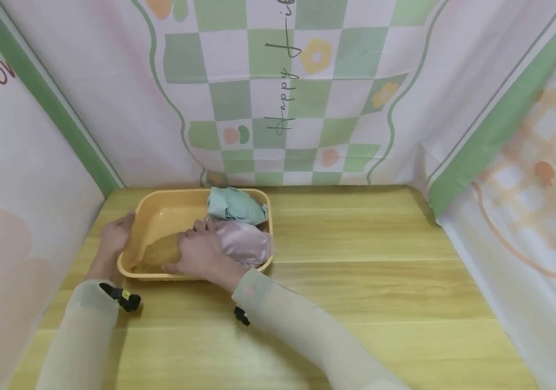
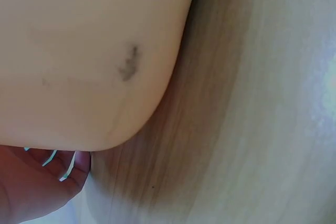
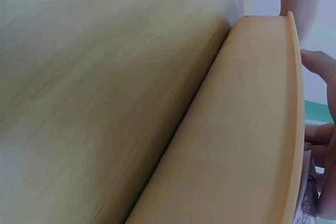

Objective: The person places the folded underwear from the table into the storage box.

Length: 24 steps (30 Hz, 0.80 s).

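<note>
A yellow-orange plastic tray (image 1: 170,196) stands on the wooden table near its back left. Inside, at the right end, a pale teal fabric bundle (image 1: 236,206) lies behind a shiny pink fabric bundle (image 1: 246,242). My left hand (image 1: 116,234) rests against the tray's left outer wall; its fingers (image 2: 71,169) lie along that wall. Over the tray reaches my right hand (image 1: 200,252), right beside the pink bundle's left end. The thumb (image 3: 317,64) is spread away from the fingers, near the front rim. Part of the pink bundle is hidden behind this hand.
The wooden table (image 1: 355,271) extends to the right of the tray and in front of it. Printed cloth (image 1: 278,97) hangs along the table's back edge and on both sides. Each wrist wears a small black camera (image 1: 129,299).
</note>
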Available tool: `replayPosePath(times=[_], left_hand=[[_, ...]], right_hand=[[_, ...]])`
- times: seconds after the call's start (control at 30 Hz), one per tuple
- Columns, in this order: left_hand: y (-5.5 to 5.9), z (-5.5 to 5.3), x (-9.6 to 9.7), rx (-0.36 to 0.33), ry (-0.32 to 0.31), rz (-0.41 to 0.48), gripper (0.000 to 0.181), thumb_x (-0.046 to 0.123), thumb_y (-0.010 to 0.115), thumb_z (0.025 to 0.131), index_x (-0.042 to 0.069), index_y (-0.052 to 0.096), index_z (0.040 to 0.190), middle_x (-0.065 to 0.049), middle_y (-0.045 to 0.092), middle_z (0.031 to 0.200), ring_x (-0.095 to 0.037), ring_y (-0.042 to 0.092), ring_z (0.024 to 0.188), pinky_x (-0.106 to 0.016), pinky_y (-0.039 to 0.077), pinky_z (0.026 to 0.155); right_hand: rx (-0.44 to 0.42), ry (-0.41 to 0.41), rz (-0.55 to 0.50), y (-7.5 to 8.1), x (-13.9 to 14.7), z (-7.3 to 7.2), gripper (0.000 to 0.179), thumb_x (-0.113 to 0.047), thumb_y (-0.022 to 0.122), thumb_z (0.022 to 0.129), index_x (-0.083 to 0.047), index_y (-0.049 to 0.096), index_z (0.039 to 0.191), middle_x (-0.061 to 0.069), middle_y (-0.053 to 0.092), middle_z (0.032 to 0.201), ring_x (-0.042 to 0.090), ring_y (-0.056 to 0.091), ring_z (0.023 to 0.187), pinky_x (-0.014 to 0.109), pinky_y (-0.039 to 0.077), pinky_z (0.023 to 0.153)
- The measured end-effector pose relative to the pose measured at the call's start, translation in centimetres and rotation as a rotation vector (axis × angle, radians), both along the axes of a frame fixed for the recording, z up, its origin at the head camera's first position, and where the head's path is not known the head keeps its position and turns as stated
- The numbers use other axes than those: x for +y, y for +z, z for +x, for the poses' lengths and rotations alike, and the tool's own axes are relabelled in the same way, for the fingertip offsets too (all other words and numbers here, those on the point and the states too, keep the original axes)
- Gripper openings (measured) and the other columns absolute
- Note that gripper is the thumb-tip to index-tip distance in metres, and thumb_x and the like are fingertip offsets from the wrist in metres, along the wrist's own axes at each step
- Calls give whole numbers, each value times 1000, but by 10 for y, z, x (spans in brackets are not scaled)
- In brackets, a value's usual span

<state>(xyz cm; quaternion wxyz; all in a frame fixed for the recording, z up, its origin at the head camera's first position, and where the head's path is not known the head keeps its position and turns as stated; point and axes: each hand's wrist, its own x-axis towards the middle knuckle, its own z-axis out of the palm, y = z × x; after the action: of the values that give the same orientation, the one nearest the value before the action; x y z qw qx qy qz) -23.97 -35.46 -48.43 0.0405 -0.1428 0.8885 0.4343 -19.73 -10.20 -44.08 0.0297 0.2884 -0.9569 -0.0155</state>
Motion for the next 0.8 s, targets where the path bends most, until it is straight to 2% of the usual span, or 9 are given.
replayPosePath(times=[0.17, 0.4, 0.6, 0.8], left_hand=[[2, 3, 2, -15, 19, 18, 86, 67, 22, 101, -1, 34, 152, -32, 32, 155, -52, 33, 142, -60, 27, 120], [3, 7, 1, -41, 39, 23, 85, 68, 22, 100, 1, 33, 152, -31, 31, 156, -52, 32, 143, -59, 25, 121], [2, 10, 1, -58, 55, 42, 86, 70, 24, 99, 4, 32, 153, -30, 28, 158, -51, 30, 144, -59, 23, 122], [1, 13, -1, -98, 80, 90, 88, 72, 26, 97, 3, 32, 153, -29, 27, 159, -48, 29, 146, -56, 22, 123]], right_hand=[[-2, 18, -37, 4, 3, 3, 66, -81, 49, 85, -27, 66, 119, -10, 70, 110, 16, 53, 111, 51, 33, 117], [-4, 96, -93, 11, 7, 7, 52, -65, 51, 94, -29, 62, 130, -11, 69, 118, 13, 56, 110, 44, 42, 111], [-3, 185, -112, 19, 11, 13, 38, -48, 50, 100, -27, 63, 129, -12, 69, 113, 9, 56, 100, 29, 49, 93], [-32, 256, -117, 25, 15, 19, 34, -43, 52, 100, -31, 64, 128, -14, 70, 117, 8, 58, 94, 26, 50, 80]])
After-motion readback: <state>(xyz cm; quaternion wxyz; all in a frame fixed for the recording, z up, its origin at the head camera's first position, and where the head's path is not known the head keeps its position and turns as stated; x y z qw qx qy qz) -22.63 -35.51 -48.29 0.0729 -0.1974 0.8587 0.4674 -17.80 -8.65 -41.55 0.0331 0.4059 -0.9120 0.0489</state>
